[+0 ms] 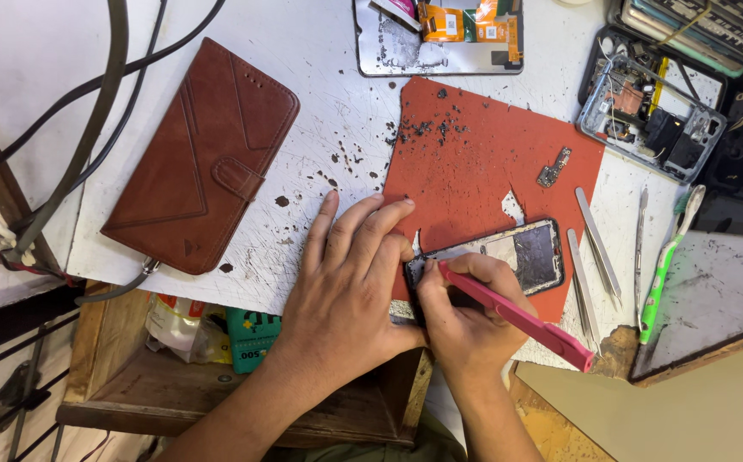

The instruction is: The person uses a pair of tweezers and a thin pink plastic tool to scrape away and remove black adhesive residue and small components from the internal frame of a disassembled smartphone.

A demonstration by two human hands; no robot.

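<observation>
wallet case (205, 158): brown, shut, on the white table (320, 77), far left
left hand (350, 282): fingers spread flat, pressing down the phone's left end
phone (517, 254): on the red mat (474, 162), screen cracked
right hand (465, 312): fingers clamped on the pink pry tool (525, 321), tip at the phone's left edge
tweezers (598, 244): just right of the phone
toothbrush (666, 261): green, further right

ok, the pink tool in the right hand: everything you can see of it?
The pink tool is a long, flat, plastic-looking bar with a squared-off rear end. It slants from lower right up to the left, its front end at the phone on the red mat; the tip is hidden. The right hand grips it like a pen.
</observation>
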